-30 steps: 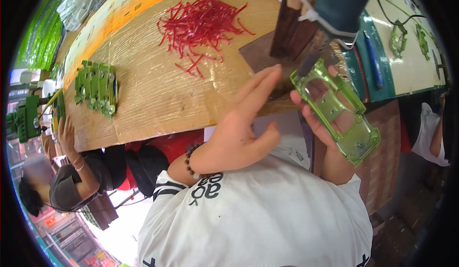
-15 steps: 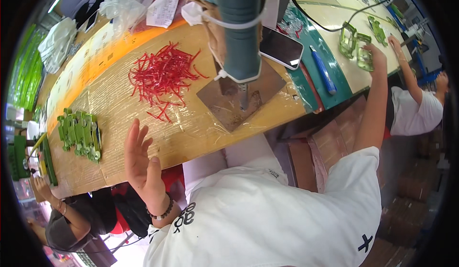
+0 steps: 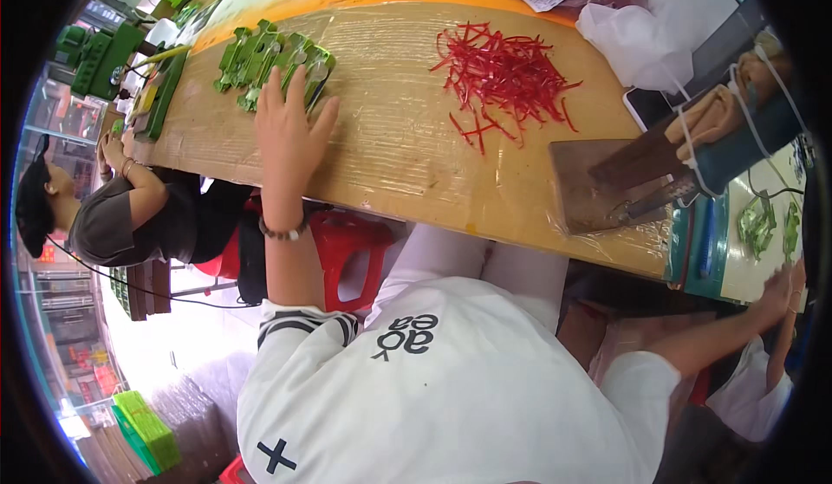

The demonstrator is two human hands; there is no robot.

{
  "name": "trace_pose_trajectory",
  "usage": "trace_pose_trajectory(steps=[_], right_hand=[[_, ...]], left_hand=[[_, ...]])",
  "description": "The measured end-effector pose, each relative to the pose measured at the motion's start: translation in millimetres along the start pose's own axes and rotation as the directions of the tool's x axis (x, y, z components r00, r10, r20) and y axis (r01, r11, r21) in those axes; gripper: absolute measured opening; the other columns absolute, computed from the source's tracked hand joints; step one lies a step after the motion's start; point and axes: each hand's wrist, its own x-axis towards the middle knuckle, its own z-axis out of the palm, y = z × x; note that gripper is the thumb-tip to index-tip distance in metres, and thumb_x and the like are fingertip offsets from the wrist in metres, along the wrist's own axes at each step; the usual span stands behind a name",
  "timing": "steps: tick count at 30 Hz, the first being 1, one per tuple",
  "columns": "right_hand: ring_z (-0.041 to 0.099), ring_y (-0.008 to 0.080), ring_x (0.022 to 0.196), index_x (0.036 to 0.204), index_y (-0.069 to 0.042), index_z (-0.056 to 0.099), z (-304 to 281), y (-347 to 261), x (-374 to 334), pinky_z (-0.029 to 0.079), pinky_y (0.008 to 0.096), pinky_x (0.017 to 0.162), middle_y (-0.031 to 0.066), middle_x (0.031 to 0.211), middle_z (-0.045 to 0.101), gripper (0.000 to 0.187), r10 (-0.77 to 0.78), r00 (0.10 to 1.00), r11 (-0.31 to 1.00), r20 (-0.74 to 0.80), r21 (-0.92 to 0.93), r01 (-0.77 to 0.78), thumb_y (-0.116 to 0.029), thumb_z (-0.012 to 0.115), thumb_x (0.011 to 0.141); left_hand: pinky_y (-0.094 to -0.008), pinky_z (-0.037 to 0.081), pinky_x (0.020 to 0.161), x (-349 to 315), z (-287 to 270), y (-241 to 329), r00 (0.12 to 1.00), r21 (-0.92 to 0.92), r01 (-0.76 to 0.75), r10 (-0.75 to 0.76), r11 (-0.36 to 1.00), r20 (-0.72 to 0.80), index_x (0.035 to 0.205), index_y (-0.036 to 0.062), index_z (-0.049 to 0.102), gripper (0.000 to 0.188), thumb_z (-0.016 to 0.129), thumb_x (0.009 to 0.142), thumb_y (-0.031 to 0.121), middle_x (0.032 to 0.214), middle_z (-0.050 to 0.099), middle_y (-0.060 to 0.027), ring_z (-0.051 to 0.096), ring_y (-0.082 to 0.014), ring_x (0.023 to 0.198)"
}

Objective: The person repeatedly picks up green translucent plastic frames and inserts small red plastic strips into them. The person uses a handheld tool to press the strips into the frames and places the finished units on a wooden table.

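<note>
At the left of the table, my left hand [image 3: 293,133] is open with its fingers spread. Its fingertips reach the near edge of a cluster of green moulded plastic parts [image 3: 269,58]; whether they touch cannot be made out. My right hand [image 3: 770,300] is stretched far to the right and smeared by motion, close to a co-worker's hand [image 3: 796,280]. Whether it holds anything is not visible. Beyond it, more green plastic parts [image 3: 757,224] lie on a pale tabletop. A heap of thin red plastic strips [image 3: 507,72] sits between my hands, toward the back.
A dark green tool with a metal tip [image 3: 745,150] stands over a brown plate [image 3: 576,185] at right. Behind it are a phone [image 3: 646,107] and white plastic bag [image 3: 646,38]. A blue cutter [image 3: 712,241] lies beyond. Another person [image 3: 121,211] sits at left beside a green machine [image 3: 108,59].
The view has swung left. My left hand has moved to the green parts at left. My right hand has left the green parts at right and come nearer the table's front side.
</note>
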Motion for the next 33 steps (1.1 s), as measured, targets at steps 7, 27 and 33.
trace_pose_trajectory(steps=[7, 27, 33], right_hand=[[0.051, 0.0223, 0.049, 0.074, -0.003, 0.061, 180.2, -324.5, -296.9, 0.040, 0.0308, 0.047, 0.0066, 0.057, 0.055, 0.008, -0.281, 0.524, 0.955, 0.804, 0.179, 0.238, -0.008, 0.067, 0.073], [0.058, 0.0275, 0.074, 0.075, -0.005, 0.059, 312.1, -355.9, -305.0, 0.048, 0.0381, 0.064, 0.0109, 0.070, 0.060, 0.007, -0.501, 0.223, 0.524, 0.836, 0.088, 0.847, -0.004, 0.054, 0.071], [0.056, 0.0267, 0.076, 0.078, -0.005, 0.060, 323.6, -345.9, -306.2, 0.047, 0.0370, 0.068, 0.0081, 0.073, 0.060, 0.009, -0.537, 0.194, 0.508, 0.821, 0.131, 0.851, -0.006, 0.054, 0.072]], left_hand=[[-0.0449, 0.036, 0.095, -5.4, 21.3, -14.9, 0.986, -0.096, -0.143, 0.150, 0.985, 0.071, 0.097, 0.0039, 0.063, 0.030, 0.066, 0.077, 0.026, 0.125, 0.047, -0.0236, 0.043, -0.0412, 0.116], [-0.0376, 0.044, 0.080, -40.1, -9.2, 21.8, 0.990, -0.645, -0.131, 0.071, 0.753, -0.118, 0.088, 0.0076, 0.067, 0.021, 0.074, 0.069, 0.013, 0.109, 0.051, -0.0211, 0.052, -0.0340, 0.098], [-0.0378, 0.044, 0.082, -40.1, -4.6, 25.3, 0.990, -0.693, -0.135, 0.061, 0.708, -0.130, 0.089, 0.0083, 0.067, 0.023, 0.074, 0.068, 0.014, 0.109, 0.051, -0.0208, 0.052, -0.0341, 0.099]])
